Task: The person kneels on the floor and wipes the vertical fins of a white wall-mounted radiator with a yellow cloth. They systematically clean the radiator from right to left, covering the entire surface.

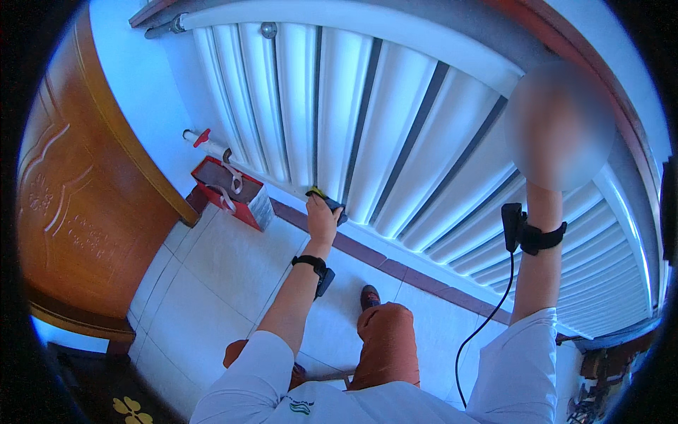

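Observation:
My left hand point(322, 218) holds a dark cloth with a yellow-green edge point(335, 208) against the lower part of a white column radiator point(347, 106). My right hand point(559, 127) is raised at the upper right, by the top rail of the radiator; a round blur covers it, so its fingers and anything in them cannot be made out. Both wrists wear black straps with small devices, and a black cable point(479, 328) runs down from the right one.
A red and silver gift bag point(235, 199) with ribbon handles stands on the tiled floor beside the radiator's left end. Above it is a pipe valve with a red handle point(202, 138). A carved wooden door point(90, 185) is at the left, and a dark mat point(95, 381) lies lower left.

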A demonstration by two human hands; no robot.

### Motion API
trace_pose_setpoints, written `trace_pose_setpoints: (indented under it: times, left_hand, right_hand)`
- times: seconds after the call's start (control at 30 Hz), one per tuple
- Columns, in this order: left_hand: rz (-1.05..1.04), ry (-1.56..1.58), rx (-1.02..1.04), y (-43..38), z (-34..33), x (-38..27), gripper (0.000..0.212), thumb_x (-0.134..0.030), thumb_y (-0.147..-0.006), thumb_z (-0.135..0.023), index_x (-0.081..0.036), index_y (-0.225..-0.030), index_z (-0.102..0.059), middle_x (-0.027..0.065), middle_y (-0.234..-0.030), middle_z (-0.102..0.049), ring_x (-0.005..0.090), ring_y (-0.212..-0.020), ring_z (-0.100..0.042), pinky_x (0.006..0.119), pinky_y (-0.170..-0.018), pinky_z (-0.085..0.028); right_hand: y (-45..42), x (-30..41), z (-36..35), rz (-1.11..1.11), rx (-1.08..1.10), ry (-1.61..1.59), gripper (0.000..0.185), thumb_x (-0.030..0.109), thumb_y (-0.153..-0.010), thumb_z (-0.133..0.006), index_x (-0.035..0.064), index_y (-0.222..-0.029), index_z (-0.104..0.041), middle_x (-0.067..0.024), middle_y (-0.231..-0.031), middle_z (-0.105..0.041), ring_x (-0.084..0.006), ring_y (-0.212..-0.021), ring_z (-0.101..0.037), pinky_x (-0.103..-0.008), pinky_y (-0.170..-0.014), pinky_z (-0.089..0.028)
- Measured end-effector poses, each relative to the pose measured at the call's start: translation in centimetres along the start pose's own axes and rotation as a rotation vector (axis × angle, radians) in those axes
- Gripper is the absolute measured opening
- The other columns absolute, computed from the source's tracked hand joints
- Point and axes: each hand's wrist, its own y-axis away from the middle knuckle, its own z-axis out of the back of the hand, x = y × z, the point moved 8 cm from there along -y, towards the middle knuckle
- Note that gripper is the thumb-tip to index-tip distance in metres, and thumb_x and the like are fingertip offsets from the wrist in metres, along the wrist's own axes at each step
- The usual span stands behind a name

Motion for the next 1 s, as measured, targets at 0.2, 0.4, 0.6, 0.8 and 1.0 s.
trace_pose_setpoints:
  times: [0.2, 0.4, 0.6, 0.8, 1.0]
  left_hand:
    - [0.044, 0.078, 0.265, -3.3, 0.7, -0.6, 0.048, -0.029, -0.077, -0.075, 0.009, -0.099, -0.056, 0.0262, -0.096, -0.06, 0.0413, -0.093, -0.057, 0.046, -0.081, -0.048]
    - [-0.021, 0.36, 0.047, -12.8, 12.5, -4.0, 0.039, -0.035, -0.082, -0.068, 0.004, -0.08, -0.064, 0.024, -0.073, -0.062, 0.0408, -0.072, -0.061, 0.045, -0.063, -0.046]
    - [-0.135, 0.688, -0.605, -17.9, 29.1, -9.6, 0.043, -0.035, -0.095, -0.052, 0.004, -0.079, -0.06, 0.0188, -0.07, -0.062, 0.0292, -0.07, -0.063, 0.039, -0.066, -0.047]
    - [-0.252, 0.433, -0.498, -20.0, 21.7, -10.4, 0.04, -0.018, -0.095, -0.05, 0.008, -0.124, -0.042, 0.032, -0.121, -0.047, 0.0438, -0.113, -0.048, 0.046, -0.099, -0.037]
    - [-0.353, 0.311, -0.537, -18.8, 18.5, -10.2, 0.043, -0.01, -0.087, -0.06, 0.004, -0.125, -0.045, 0.0304, -0.128, -0.039, 0.0466, -0.118, -0.041, 0.049, -0.105, -0.03]
  right_hand:
    - [1.7, -1.2, -0.2, -0.093, 0.103, -0.148, 0.015, 0.02, -0.089, -0.062, 0.0071, -0.098, -0.064, -0.0075, -0.087, -0.063, -0.02, -0.076, -0.06, -0.03, -0.066, -0.049]
    - [-0.6, -1.7, -0.2, -0.266, 0.312, 0.322, 0.031, 0.043, -0.09, -0.055, 0.0133, -0.093, -0.065, -0.0052, -0.085, -0.065, -0.0214, -0.081, -0.064, -0.0357, -0.074, -0.047]
    - [-0.8, -1.4, 0.3, -0.213, 0.2, 0.272, 0.032, 0.045, -0.089, -0.054, 0.0143, -0.086, -0.065, -0.0045, -0.08, -0.065, -0.0222, -0.075, -0.064, -0.0363, -0.071, -0.047]
    - [-0.7, -1.4, 0.4, -0.249, 0.141, 0.076, 0.032, 0.045, -0.089, -0.054, 0.0144, -0.087, -0.065, -0.0044, -0.08, -0.065, -0.0225, -0.074, -0.063, -0.0362, -0.072, -0.047]
    - [-0.3, -1.7, -0.2, -0.212, 0.209, 0.3, 0.035, 0.046, -0.091, -0.052, 0.0144, -0.089, -0.065, -0.0044, -0.081, -0.065, -0.0228, -0.076, -0.064, -0.036, -0.072, -0.047]
